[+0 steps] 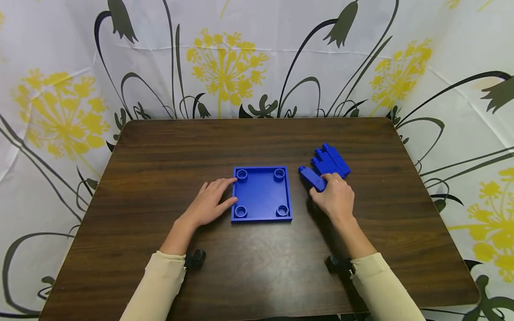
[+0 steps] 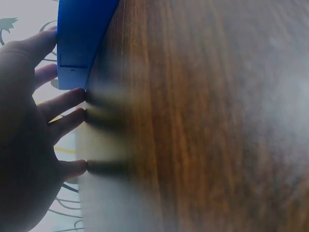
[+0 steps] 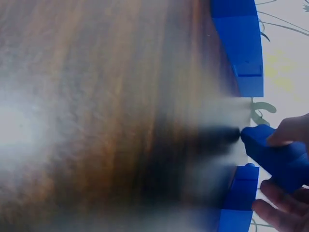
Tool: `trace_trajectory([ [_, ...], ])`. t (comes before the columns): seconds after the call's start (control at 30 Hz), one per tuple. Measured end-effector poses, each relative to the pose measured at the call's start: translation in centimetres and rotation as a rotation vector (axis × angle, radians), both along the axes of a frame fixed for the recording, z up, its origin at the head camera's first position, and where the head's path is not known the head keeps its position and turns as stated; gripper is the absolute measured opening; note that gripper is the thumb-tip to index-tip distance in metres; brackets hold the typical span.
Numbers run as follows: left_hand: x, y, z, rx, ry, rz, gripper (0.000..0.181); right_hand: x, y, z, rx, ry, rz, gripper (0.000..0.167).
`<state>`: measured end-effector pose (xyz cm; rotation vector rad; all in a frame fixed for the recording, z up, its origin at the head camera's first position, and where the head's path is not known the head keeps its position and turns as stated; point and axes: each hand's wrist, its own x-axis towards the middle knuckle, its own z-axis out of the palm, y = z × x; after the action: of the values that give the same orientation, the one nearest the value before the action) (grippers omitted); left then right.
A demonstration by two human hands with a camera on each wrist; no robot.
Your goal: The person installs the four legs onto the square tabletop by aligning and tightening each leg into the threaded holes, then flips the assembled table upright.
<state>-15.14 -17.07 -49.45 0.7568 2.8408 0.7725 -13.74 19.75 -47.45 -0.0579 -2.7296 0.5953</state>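
Note:
A square blue plastic tabletop (image 1: 263, 192), its underside up, lies mid-table with a raised rim and a round socket in each corner. My left hand (image 1: 209, 201) touches its left side with spread fingers; the left wrist view shows thumb and index finger by the tabletop's edge (image 2: 79, 48). My right hand (image 1: 336, 196) pinches a blue plastic leg (image 1: 311, 178) with a small peg on its end, pointing toward the upper left. In the right wrist view this leg (image 3: 270, 151) appears raised off the table. More blue legs (image 1: 331, 160) lie side by side just beyond the right hand.
The dark wood-grain table (image 1: 168, 147) has a rounded far edge against a white flower-patterned curtain (image 1: 257, 58). Black wrist cameras sit at the left wrist (image 1: 196, 259) and right wrist (image 1: 335, 264). Bare wood separates the tabletop piece from the right hand.

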Motion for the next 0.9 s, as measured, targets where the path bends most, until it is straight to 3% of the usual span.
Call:
trace_trajectory([
  [0.13, 0.1, -0.1, 0.2, -0.011, -0.024, 0.014, 0.062, -0.6, 0.1, 0.4, -0.17, 0.079, 0.054, 0.035],
  [0.27, 0.3, -0.1, 0.3, -0.017, -0.054, 0.022, 0.061, -1.5, 0.2, 0.8, -0.431, 0.122, 0.121, 0.035],
  [0.43, 0.3, 0.0, 0.3, -0.016, -0.067, 0.025, 0.059, -2.6, -0.5, 1.8, -0.787, 0.092, 0.229, 0.028],
  [0.5, 0.3, 0.0, 0.3, -0.022, -0.072, 0.026, 0.06, -2.8, -1.3, 2.8, -0.902, 0.074, 0.28, 0.026],
  [0.6, 0.2, 0.0, 0.2, -0.03, -0.072, 0.025, 0.059, -3.1, -2.8, 4.5, -0.996, 0.051, 0.347, 0.029],
  [0.7, 0.2, 0.1, 0.1, -0.028, -0.065, 0.023, 0.058, -3.6, -4.6, 5.6, -1.012, 0.01, 0.401, 0.033],
  [0.9, 0.2, 0.2, 0.0, -0.024, -0.064, 0.022, 0.056, -6.0, -8.4, 3.9, -0.968, -0.096, 0.512, 0.039],
])
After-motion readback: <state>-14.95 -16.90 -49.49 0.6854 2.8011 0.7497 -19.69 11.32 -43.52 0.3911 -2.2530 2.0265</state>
